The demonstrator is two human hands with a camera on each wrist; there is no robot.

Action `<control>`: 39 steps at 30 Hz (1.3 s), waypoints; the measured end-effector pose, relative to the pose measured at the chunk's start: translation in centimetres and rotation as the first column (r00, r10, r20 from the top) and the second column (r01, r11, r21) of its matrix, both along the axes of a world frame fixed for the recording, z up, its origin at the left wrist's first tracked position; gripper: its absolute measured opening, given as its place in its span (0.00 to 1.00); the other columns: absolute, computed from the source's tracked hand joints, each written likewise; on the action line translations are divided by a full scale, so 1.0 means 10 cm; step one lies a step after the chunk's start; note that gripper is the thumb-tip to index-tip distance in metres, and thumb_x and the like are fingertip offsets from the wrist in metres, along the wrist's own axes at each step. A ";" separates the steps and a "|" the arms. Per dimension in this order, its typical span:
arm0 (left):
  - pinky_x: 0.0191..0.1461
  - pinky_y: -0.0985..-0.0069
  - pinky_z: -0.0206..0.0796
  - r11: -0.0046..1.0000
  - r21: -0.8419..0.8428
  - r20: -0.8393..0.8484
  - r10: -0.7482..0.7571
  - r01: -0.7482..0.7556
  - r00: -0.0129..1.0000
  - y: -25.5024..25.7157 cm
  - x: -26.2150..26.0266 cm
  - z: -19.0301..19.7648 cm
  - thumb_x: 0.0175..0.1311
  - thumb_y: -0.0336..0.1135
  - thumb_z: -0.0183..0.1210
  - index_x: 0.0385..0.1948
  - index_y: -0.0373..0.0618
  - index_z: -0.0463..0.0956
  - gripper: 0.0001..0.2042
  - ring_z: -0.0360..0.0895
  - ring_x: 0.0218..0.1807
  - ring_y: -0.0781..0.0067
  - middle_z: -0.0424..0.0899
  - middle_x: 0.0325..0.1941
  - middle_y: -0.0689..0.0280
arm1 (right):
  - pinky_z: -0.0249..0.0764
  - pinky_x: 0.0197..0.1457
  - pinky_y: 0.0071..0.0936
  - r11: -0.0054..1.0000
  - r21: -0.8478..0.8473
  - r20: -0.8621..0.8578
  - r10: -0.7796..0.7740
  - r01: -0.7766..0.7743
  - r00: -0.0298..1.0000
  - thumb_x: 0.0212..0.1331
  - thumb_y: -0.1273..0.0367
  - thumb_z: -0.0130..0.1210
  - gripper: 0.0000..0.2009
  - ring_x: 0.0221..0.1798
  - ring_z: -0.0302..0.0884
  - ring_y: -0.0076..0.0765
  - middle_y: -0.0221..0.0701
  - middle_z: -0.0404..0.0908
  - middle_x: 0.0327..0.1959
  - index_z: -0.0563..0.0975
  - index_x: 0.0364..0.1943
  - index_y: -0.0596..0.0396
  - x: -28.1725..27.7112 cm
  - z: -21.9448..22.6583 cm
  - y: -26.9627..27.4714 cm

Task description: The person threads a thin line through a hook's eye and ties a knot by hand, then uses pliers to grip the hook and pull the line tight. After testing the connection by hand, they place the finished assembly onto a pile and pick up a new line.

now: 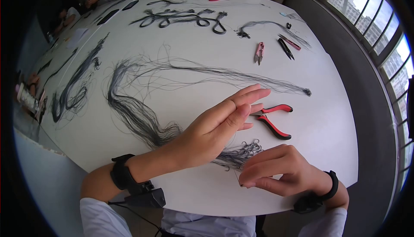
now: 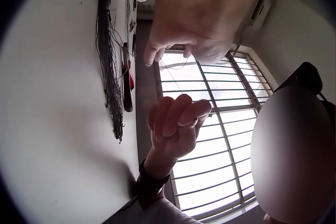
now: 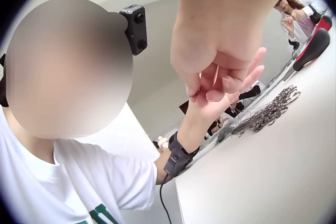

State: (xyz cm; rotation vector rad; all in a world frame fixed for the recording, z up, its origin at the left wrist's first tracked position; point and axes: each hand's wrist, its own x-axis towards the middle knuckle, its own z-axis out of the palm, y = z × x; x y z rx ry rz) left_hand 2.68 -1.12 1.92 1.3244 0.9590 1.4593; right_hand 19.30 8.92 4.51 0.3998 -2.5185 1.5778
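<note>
My left hand (image 1: pixel 215 127) is raised over the table with its fingers extended. Lower right, my right hand (image 1: pixel 284 170) has its thumb and index finger together, pinching a very thin dark strand (image 2: pixel 175 78) that runs up toward my left fingers in the left wrist view. Beneath both hands lies a bundle of dark strands (image 1: pixel 138 116), its near end a cluster of small curled loops (image 1: pixel 248 150). In the right wrist view this looped end (image 3: pixel 270 113) rests on the table beyond my right hand (image 3: pixel 220 45). How the strand meets my left hand cannot be told.
Red-and-black pliers (image 1: pixel 277 127) lie right of my left fingertips. Farther back are pink snips (image 1: pixel 259 53), black snips (image 1: pixel 285 48), a looped dark bundle (image 1: pixel 185 18) and more strands (image 1: pixel 77 77) at left. Other people sit at the far side; barred windows (image 1: pixel 375 17) stand right.
</note>
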 end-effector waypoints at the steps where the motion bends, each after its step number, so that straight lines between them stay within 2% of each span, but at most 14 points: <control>1: 0.66 0.58 0.54 1.000 -0.001 -0.043 0.029 -0.029 0.999 -0.01 0.02 0.01 0.72 0.46 0.32 0.66 0.41 0.45 0.26 0.53 0.68 0.55 0.48 0.70 0.56 | 0.72 0.30 0.29 1.000 -0.029 0.016 0.012 -0.011 1.000 0.51 0.81 0.53 0.05 0.30 0.76 0.39 0.34 0.78 0.28 0.76 0.31 0.60 0.01 0.03 0.01; 6: 0.67 0.54 0.50 0.996 0.036 0.023 0.084 -0.085 0.996 -0.03 0.02 0.10 0.71 0.48 0.28 0.67 0.43 0.43 0.27 0.49 0.70 0.53 0.44 0.72 0.60 | 0.72 0.31 0.28 0.997 -0.046 0.058 0.059 -0.057 0.997 0.52 0.80 0.53 0.03 0.30 0.76 0.38 0.34 0.78 0.29 0.76 0.31 0.60 0.00 -0.05 0.01; 12: 0.68 0.57 0.46 0.993 0.110 -0.206 0.064 -0.042 0.976 0.00 0.00 0.04 0.72 0.45 0.29 0.66 0.43 0.45 0.25 0.44 0.72 0.56 0.43 0.72 0.62 | 0.73 0.34 0.28 0.993 -0.065 0.058 0.104 -0.100 0.993 0.54 0.79 0.52 0.03 0.32 0.77 0.38 0.36 0.79 0.32 0.76 0.31 0.61 -0.02 -0.03 0.00; 15: 0.64 0.66 0.56 0.959 0.258 -0.470 0.227 -0.113 0.853 0.00 0.00 0.02 0.72 0.44 0.31 0.61 0.39 0.56 0.23 0.60 0.65 0.63 0.62 0.64 0.57 | 0.76 0.35 0.29 0.982 -0.154 -0.045 0.098 -0.104 0.994 0.55 0.77 0.52 0.02 0.33 0.79 0.39 0.41 0.79 0.35 0.77 0.29 0.61 0.00 0.01 0.01; 17: 0.56 0.72 0.64 0.957 -0.280 -0.345 -0.178 0.080 0.922 -0.05 -0.04 0.08 0.72 0.42 0.34 0.53 0.35 0.66 0.21 0.73 0.51 0.68 0.78 0.46 0.57 | 0.78 0.35 0.30 0.974 -0.212 -0.062 0.074 -0.085 0.995 0.56 0.75 0.53 0.05 0.34 0.81 0.39 0.45 0.79 0.36 0.77 0.26 0.61 0.03 0.08 0.02; 18: 0.43 0.77 0.69 0.977 -0.202 -0.337 -0.131 0.065 0.932 -0.06 0.02 0.04 0.73 0.44 0.34 0.44 0.33 0.71 0.22 0.77 0.33 0.72 0.80 0.31 0.60 | 0.79 0.32 0.29 0.952 -0.306 -0.104 -0.035 0.002 0.994 0.57 0.73 0.53 0.07 0.32 0.81 0.41 0.47 0.78 0.35 0.75 0.24 0.61 0.04 0.12 0.03; 20: 0.37 0.80 0.68 0.922 -0.324 -0.171 -0.278 0.213 0.945 -0.07 0.01 0.11 0.72 0.45 0.32 0.41 0.34 0.71 0.23 0.76 0.29 0.75 0.80 0.29 0.61 | 0.77 0.31 0.29 0.856 -0.513 -0.120 -0.151 0.069 0.981 0.60 0.73 0.49 0.06 0.33 0.80 0.41 0.54 0.77 0.39 0.72 0.30 0.63 0.10 0.16 0.11; 22: 0.22 0.86 0.59 0.833 -0.391 0.019 -0.418 0.392 0.908 -0.09 0.02 0.15 0.72 0.49 0.29 0.34 0.36 0.72 0.26 0.69 0.19 0.82 0.77 0.22 0.64 | 0.74 0.25 0.25 0.855 -0.495 -0.169 -0.267 0.152 0.949 0.64 0.69 0.45 0.08 0.26 0.78 0.36 0.49 0.77 0.32 0.67 0.33 0.61 0.11 0.15 0.23; 31: 0.15 0.86 0.48 0.666 -0.338 0.208 -0.636 0.664 0.743 -0.12 -0.03 0.24 0.72 0.51 0.25 0.31 0.35 0.73 0.30 0.64 0.14 0.86 0.71 0.12 0.68 | 0.67 0.21 0.16 0.740 -0.323 -0.161 -0.657 0.590 0.736 0.64 0.68 0.45 0.09 0.22 0.75 0.22 0.34 0.76 0.26 0.72 0.32 0.60 0.05 0.19 0.44; 34: 0.16 0.84 0.56 0.631 -0.059 0.535 -0.634 0.774 0.558 -0.08 -0.11 0.12 0.71 0.52 0.24 0.36 0.34 0.72 0.30 0.71 0.16 0.78 0.74 0.14 0.63 | 0.65 0.22 0.15 0.722 -0.097 0.080 -0.680 0.685 0.729 0.61 0.73 0.49 0.06 0.22 0.73 0.19 0.30 0.76 0.24 0.74 0.30 0.62 0.01 0.11 0.48; 35: 0.16 0.84 0.56 0.632 -0.061 0.533 -0.634 0.773 0.560 -0.09 -0.09 0.15 0.71 0.52 0.24 0.36 0.34 0.72 0.30 0.71 0.16 0.78 0.74 0.14 0.63 | 0.65 0.22 0.17 0.733 0.022 0.109 -0.678 0.680 0.727 0.59 0.75 0.50 0.04 0.22 0.72 0.20 0.30 0.76 0.22 0.74 0.30 0.63 0.00 0.05 0.48; 37: 0.22 0.80 0.69 0.895 -0.038 0.591 -0.338 0.444 0.733 -0.10 -0.01 0.23 0.71 0.52 0.23 0.50 0.34 0.66 0.30 0.80 0.33 0.67 0.79 0.32 0.51 | 0.66 0.23 0.20 0.790 0.248 0.047 -0.587 0.560 0.808 0.55 0.77 0.52 0.02 0.21 0.72 0.24 0.31 0.76 0.21 0.74 0.31 0.62 -0.03 -0.09 0.46; 38: 0.32 0.75 0.76 0.934 -0.071 0.614 -0.236 0.350 0.753 -0.09 0.01 0.26 0.71 0.51 0.23 0.60 0.37 0.56 0.28 0.73 0.55 0.60 0.71 0.54 0.48 | 0.67 0.24 0.22 0.813 0.304 0.009 -0.523 0.496 0.852 0.53 0.78 0.53 0.02 0.20 0.72 0.26 0.31 0.76 0.22 0.74 0.30 0.61 -0.03 -0.10 0.40; 39: 0.32 0.75 0.76 0.935 -0.071 0.614 -0.234 0.348 0.754 -0.07 0.01 0.25 0.71 0.51 0.23 0.60 0.37 0.56 0.28 0.73 0.55 0.60 0.71 0.54 0.48 | 0.67 0.24 0.23 0.826 0.361 -0.024 -0.455 0.432 0.890 0.51 0.79 0.54 0.03 0.20 0.72 0.29 0.32 0.76 0.22 0.74 0.30 0.60 -0.04 -0.11 0.32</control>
